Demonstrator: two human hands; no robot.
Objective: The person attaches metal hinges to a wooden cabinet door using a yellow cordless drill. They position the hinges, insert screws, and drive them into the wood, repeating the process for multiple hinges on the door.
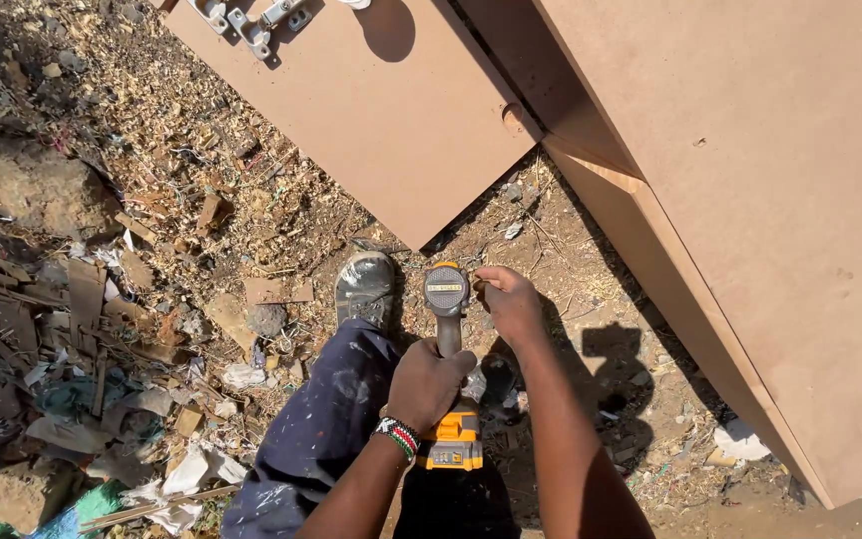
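Note:
My left hand (428,384) grips the handle of a yellow and black cordless drill (449,374), held upright with its grey rear cap facing the camera. A beaded bracelet sits on that wrist. My right hand (508,304) is closed at the drill's front end, just right of its head; what the fingers pinch is hidden. Below the drill are my paint-spattered dark trouser leg (326,429) and dusty shoe (365,287).
A brown board (391,110) lies on the ground ahead with metal hinges (251,22) at its far edge. A large board panel (780,200) leans at the right. Wood scraps, shavings and rubbish (82,319) cover the ground at the left.

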